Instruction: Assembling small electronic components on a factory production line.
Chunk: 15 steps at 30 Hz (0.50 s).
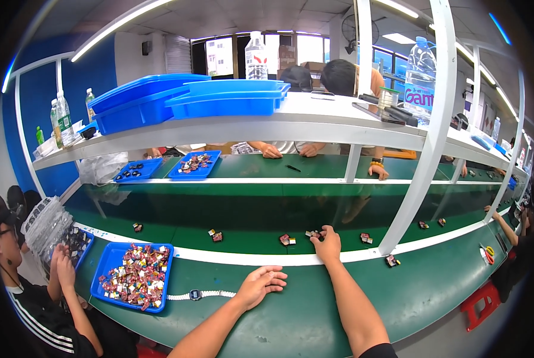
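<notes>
My right hand (328, 245) reaches onto the green belt, its thumb and fingertips closed at a small red-and-white part (312, 234). The fingers partly cover that part. Lower down, my left hand (261, 287) hovers or rests over the near green table edge, fingers loosely bent and apart, with nothing in it. Beside it lies a silver digital watch (195, 295) with its band stretched out. A blue tray (168, 280) heaped with similar red, white and yellow parts stands to the left of my left hand.
More small parts sit along the belt, such as this cluster (287, 240) and this one (366, 238). A white post (419, 143) rises at right beneath a shelf holding blue trays (228, 102) and bottles. Co-workers sit left, right and opposite. Scissors (487, 255) lie at far right.
</notes>
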Tool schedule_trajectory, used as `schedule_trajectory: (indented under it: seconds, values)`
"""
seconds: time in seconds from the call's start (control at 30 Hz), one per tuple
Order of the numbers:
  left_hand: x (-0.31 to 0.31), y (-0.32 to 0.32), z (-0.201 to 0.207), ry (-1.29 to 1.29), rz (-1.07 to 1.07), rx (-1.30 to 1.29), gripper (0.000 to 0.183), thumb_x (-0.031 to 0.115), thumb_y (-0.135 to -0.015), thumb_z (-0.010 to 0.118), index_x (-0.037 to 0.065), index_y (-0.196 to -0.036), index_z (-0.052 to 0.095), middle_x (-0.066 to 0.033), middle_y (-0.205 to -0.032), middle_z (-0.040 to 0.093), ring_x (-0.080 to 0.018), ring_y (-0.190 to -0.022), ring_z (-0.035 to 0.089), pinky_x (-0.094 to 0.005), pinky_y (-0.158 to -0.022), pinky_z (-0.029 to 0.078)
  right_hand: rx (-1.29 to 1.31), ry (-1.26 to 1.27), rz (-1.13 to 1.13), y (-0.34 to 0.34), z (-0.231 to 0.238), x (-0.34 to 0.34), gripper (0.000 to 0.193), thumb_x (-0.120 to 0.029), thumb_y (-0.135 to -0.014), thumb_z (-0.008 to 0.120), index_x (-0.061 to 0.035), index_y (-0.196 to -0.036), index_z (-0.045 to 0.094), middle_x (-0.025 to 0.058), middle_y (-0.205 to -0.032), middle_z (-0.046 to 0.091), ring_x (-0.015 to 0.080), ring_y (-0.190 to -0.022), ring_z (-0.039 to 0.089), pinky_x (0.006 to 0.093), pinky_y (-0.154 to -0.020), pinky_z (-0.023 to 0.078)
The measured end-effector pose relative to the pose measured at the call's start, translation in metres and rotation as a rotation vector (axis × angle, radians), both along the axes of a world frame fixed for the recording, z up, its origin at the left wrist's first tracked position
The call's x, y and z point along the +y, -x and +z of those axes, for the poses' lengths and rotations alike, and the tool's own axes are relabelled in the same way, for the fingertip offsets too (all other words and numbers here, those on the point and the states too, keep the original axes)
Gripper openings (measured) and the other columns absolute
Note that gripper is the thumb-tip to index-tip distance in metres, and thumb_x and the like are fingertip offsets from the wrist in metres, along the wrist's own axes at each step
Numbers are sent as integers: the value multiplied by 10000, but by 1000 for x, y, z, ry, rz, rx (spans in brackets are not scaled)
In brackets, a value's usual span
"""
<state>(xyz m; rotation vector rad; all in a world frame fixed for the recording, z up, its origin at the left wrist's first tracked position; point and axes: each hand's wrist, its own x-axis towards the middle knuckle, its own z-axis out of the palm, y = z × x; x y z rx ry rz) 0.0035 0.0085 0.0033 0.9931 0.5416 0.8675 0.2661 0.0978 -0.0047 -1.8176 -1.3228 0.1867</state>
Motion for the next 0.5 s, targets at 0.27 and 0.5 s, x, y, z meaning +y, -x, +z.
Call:
schedule_trajectory:
  seconds: [0.27,0.5]
  values:
    - [0,8,2,110,-237,10,486,394,-1060,344,-19,-1246,520,-120,-1091,625,-181,-894,629,-315,-787,528,68,31,957,30,63,-109,680,-81,-743,768,-93,-1363,489,41,-1182,680,259,-1191,541,392,-1035,406]
    - [-1,9,-1,27,-294,39,403,294,-1046,429,1,-1315,493,-116,-1089,620,-178,-947,637,-301,-818,532,-42,-53,949,50,69,-132,557,-56,-766,735,-86,-1290,546,64,-1205,650,263,-1131,576,372,-992,440]
